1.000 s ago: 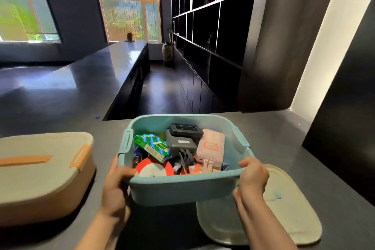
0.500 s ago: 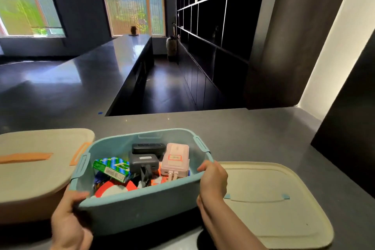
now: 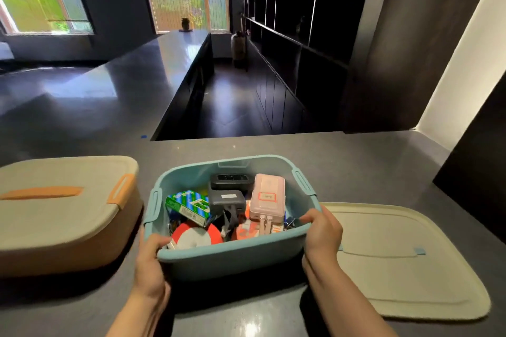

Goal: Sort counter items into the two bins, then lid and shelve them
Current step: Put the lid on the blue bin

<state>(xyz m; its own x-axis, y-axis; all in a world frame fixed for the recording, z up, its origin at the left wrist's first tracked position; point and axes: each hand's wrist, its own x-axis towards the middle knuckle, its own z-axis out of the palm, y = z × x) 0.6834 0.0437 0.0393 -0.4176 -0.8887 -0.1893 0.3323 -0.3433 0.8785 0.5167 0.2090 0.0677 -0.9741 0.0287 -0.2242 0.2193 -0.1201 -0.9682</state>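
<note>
We are holding the blue bin [image 3: 232, 257] by its near rim, one hand at each near corner, because it is full and a grip on both sides is keeping it level; the bin is sitting low over the grey counter [image 3: 356, 161], between the orange bin [image 3: 63, 243] on our left and the loose cream lid [image 3: 405, 262] on our right, though whether its base is touching the counter we cannot tell. Our left hand [image 3: 152, 265] is curling round the near-left corner, thumb hooking over the rim into the bin, fingers hidden beneath the wall; our right hand [image 3: 323, 238] is gripping the near-right corner the same way, thumb over the edge and fingers wrapping down the outside. Both forearms are reaching in from the bottom of the view, wrists fairly straight.

Inside we are seeing a pink power bank [image 3: 267, 201], a dark grey charger [image 3: 226, 201], a green-and-blue box [image 3: 189, 206] and a red-and-white roll [image 3: 193, 236], so sorting is looking done for this bin. The orange bin is already wearing its lid; the cream lid is lying flat just beside our right hand, presumably waiting to go on; the dark shelving [image 3: 295, 22] is standing well beyond the counter.
</note>
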